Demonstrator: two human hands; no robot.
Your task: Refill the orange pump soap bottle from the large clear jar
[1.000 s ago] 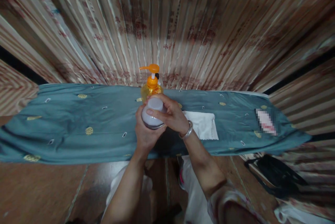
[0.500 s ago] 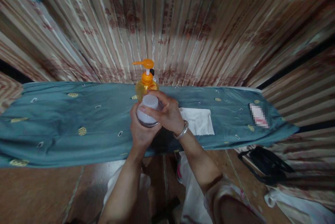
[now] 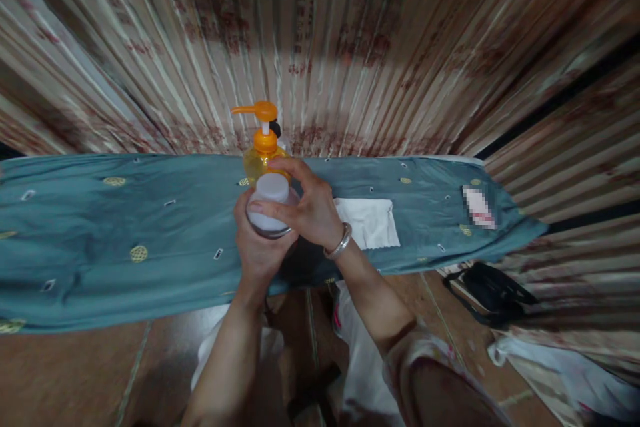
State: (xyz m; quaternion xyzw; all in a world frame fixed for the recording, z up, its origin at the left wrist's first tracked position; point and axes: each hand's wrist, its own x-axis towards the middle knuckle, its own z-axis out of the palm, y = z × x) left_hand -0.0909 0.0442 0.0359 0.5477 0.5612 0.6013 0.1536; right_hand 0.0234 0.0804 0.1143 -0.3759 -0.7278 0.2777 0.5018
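A small pale jar [image 3: 271, 199] with a white lid is held up in front of me above the near edge of a table draped in a teal cloth [image 3: 125, 227]. My left hand [image 3: 257, 254] wraps the jar's body from below. My right hand [image 3: 307, 210], with a silver bangle on the wrist, grips the lid from above, fingers curled over it. Just behind the jar stands a yellow pump bottle [image 3: 260, 147] with an orange pump head, its spout pointing left.
A folded white cloth [image 3: 370, 222] lies on the teal cloth right of my hands. Striped curtains [image 3: 350, 47] hang behind the table. A black bag [image 3: 487, 284] and white fabric [image 3: 550, 367] lie on the brown tiled floor at the right.
The view has drifted, so table, bottle and hands sit further left and slightly higher in frame. Both hands keep the same grip on the jar and its lid.
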